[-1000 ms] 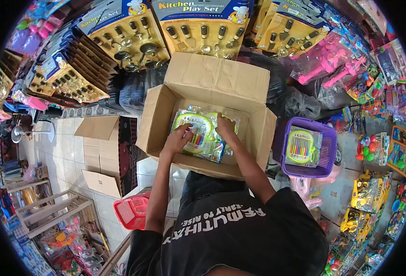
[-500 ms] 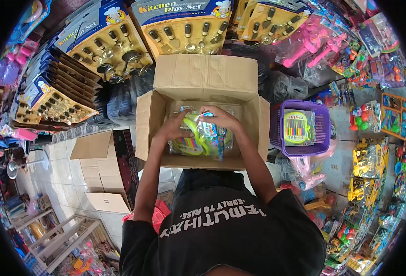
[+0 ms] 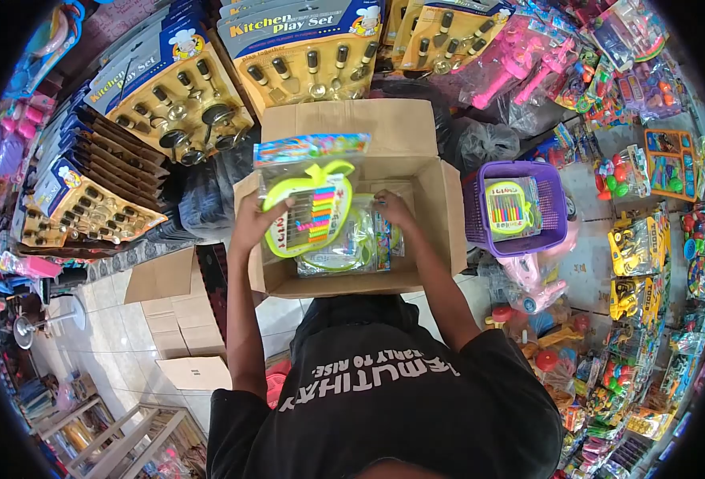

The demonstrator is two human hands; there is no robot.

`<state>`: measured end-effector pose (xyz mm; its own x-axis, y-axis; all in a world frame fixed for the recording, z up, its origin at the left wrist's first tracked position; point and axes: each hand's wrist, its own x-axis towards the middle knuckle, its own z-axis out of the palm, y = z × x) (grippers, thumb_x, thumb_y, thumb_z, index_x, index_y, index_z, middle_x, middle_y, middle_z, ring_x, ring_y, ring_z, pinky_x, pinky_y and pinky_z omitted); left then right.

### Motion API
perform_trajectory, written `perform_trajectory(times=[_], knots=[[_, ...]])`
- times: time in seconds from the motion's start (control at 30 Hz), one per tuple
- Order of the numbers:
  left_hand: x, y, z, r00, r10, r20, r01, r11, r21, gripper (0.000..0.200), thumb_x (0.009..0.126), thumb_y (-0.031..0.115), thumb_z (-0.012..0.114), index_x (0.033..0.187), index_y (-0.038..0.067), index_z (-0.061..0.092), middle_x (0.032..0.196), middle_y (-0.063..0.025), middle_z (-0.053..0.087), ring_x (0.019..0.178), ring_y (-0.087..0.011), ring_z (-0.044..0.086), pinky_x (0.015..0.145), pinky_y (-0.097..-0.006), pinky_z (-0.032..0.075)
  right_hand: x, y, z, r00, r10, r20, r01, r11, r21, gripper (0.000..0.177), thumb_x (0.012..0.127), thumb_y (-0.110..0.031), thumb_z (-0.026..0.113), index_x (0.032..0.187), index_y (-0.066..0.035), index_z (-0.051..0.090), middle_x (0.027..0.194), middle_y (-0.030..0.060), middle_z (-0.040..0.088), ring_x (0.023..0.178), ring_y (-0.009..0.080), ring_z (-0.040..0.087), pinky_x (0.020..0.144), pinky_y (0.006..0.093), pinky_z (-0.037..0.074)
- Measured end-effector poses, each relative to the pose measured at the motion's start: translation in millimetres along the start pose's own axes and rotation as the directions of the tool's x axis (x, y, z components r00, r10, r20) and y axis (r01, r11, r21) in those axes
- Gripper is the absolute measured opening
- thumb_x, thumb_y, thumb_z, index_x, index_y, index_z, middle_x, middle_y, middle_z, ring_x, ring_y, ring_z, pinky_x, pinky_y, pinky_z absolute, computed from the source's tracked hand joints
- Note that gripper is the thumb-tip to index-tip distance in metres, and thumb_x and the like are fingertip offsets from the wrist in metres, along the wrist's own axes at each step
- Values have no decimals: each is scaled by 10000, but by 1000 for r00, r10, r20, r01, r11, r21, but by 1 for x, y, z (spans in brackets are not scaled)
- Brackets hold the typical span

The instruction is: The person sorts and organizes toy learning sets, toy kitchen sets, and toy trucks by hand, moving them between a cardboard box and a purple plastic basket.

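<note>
My left hand (image 3: pixel 253 220) grips a bagged apple-shaped abacus (image 3: pixel 308 209) by its left edge, thumb on the front. The abacus has a lime-green frame, rows of coloured beads and a blue printed header, and is raised over the left part of an open cardboard box (image 3: pixel 352 285). Inside the box, beneath it, lies another clear-bagged toy (image 3: pixel 359 239) with a green rim. My right hand (image 3: pixel 394 209) is in the box at the upper right of that bag, fingers curled together by the plastic. What they pinch, if anything, is too small to make out.
A purple basket (image 3: pixel 556 227) holding a similar bagged abacus (image 3: pixel 512 209) stands right of the box. Kitchen play set cards (image 3: pixel 308 60) line the back. Flattened cardboard (image 3: pixel 169 307) lies on the tiles at left. Bagged yellow toy trucks (image 3: pixel 635 251) lie at far right.
The abacus has come up out of the box toward the upper left in my left hand and now faces upward. My right hand has let go of its header and stays at the box's right side.
</note>
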<state>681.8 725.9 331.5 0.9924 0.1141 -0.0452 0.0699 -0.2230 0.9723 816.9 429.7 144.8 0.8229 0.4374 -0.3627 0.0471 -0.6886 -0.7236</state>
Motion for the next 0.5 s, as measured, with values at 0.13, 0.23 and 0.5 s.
perform_trajectory(times=[0.13, 0.23, 0.5], knots=[[-5, -8, -28, 993, -78, -92, 75, 997, -27, 247, 818, 174, 651, 962, -24, 620, 797, -28, 647, 708, -65, 565, 631, -241, 452, -10, -6, 43, 976, -218, 3, 191, 844, -500, 695, 627, -397, 747, 1183, -63, 496, 1162, 149, 520, 1117, 323, 463, 877, 500, 370], [-12, -10, -35, 982, -84, -167, 78, 996, -38, 229, 819, 164, 647, 949, -24, 631, 777, -16, 640, 683, -45, 554, 604, -216, 440, -14, -26, 45, 987, -157, 30, 140, 758, -637, 745, 592, -417, 766, 1183, -79, 465, 1193, 136, 462, 1160, 318, 392, 869, 533, 325], [-22, -26, -32, 956, -119, -269, 52, 968, -244, 167, 825, 126, 629, 937, 3, 639, 787, -1, 638, 659, -50, 563, 591, -209, 434, -17, -42, 39, 978, -173, 118, 209, 753, -624, 648, 558, -334, 799, 1075, -63, 517, 1078, 119, 513, 1054, 273, 465, 836, 502, 345]])
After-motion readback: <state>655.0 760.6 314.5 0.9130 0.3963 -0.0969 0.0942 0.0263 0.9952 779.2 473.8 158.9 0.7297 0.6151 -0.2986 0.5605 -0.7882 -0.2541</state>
